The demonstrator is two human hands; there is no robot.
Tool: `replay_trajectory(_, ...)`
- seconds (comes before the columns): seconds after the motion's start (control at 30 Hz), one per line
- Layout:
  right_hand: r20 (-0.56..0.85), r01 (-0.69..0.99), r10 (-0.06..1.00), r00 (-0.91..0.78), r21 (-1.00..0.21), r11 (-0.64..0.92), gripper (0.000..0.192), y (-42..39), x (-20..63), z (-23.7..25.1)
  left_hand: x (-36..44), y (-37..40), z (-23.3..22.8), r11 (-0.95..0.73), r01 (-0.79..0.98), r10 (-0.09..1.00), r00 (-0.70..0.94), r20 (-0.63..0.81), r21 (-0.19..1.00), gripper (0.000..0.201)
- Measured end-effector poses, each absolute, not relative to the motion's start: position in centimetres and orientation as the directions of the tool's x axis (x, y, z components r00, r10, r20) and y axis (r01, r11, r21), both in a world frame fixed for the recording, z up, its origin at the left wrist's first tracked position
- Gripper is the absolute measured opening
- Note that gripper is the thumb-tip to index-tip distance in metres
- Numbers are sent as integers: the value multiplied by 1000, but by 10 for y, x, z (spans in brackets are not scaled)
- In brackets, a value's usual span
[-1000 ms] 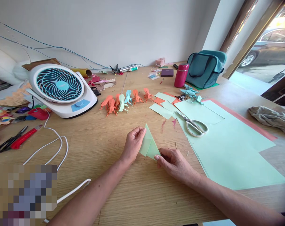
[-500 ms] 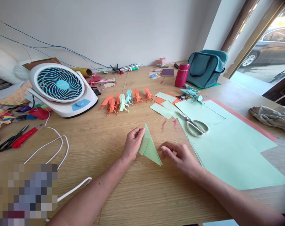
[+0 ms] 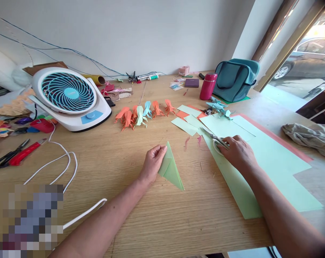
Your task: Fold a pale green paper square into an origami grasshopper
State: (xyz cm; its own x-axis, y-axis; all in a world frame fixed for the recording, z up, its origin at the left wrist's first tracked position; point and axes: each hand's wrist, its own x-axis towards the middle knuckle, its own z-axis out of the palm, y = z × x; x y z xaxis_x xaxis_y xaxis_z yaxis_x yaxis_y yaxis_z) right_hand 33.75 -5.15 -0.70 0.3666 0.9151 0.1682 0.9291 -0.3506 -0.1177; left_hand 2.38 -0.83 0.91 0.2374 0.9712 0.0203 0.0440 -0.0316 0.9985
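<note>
My left hand [image 3: 154, 162] pinches the upper edge of a folded green paper triangle [image 3: 172, 170] above the wooden table. The triangle's long point slants down to the right, and a smaller folded flap lies on its face. Over the large green sheets [image 3: 283, 179] on the right, my right hand [image 3: 239, 152] has its fingers curled on the white-handled scissors [image 3: 216, 145]. The scissors lie with their blades to the upper left, and the hand hides most of the handles.
Several folded paper figures [image 3: 139, 117] in orange, green and blue stand behind my hands. Cut paper pieces [image 3: 185, 127] lie beside the scissors. A white fan [image 3: 73, 96], pink flask [image 3: 208, 87] and teal bag [image 3: 233, 80] stand farther back. A white cable [image 3: 71, 154] loops at left.
My right hand has moved right and up, away from the paper triangle and onto the scissors' handles. My left hand still holds the triangle in nearly the same place.
</note>
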Motion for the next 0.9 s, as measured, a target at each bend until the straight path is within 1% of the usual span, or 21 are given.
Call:
replay_trajectory(0.07,163,920,906,390,-102,-378,37,-51,335,-4,24,-8,9,-36,39,970,242,25,999,35)
replay_trajectory(0.13,203,918,896,395,-112,-380,34,-53,331,0,25,-8,10,-39,32,971,238,31,999,34)
replay_trajectory(0.17,235,918,889,393,-143,-369,33,-55,327,2,25,-8,11,-41,28,971,237,33,999,34)
replay_trajectory(0.2,272,915,877,396,-202,-350,33,-57,322,5,25,-8,12,-42,24,971,237,35,999,34)
replay_trajectory(0.23,298,905,869,394,-290,-311,32,-60,316,7,26,-8,14,-42,20,970,241,36,999,34)
replay_trajectory(0.27,293,874,875,386,-419,-245,31,-63,307,10,26,-8,16,-39,14,968,248,34,999,34)
replay_trajectory(0.3,259,807,893,367,-566,-168,32,-66,297,13,26,-9,18,-33,5,966,257,31,999,34)
replay_trajectory(0.33,197,706,935,296,-704,-75,35,-70,285,16,27,-10,21,-21,-8,962,270,23,1000,35)
replay_trajectory(0.37,141,586,970,197,-810,-1,39,-74,273,19,27,-11,24,-6,-24,959,283,13,1000,35)
replay_trajectory(0.4,82,494,991,102,-869,21,41,-78,260,22,28,-13,27,12,-42,955,295,1,999,35)
replay_trajectory(0.47,-58,407,998,-31,-912,-40,41,-85,238,28,29,-17,35,48,-73,948,317,-23,996,35)
replay_trajectory(0.53,-141,364,982,-126,-927,-87,41,-92,222,33,30,-21,43,92,-96,940,337,-54,991,35)
replay_trajectory(0.6,-182,321,964,-193,-940,-113,44,-96,214,38,31,-25,50,137,-117,931,354,-88,984,35)
replay_trajectory(0.7,-222,295,947,-234,-944,-149,43,-101,211,44,30,-26,57,204,-145,919,368,-139,968,34)
replay_trajectory(0.83,-260,323,932,-252,-930,-172,41,-106,210,48,28,-25,64,285,-184,905,375,-200,941,33)
replay_trajectory(0.9,-274,334,920,-280,-926,-174,35,-108,209,49,27,-25,67,296,-188,906,367,-212,937,34)
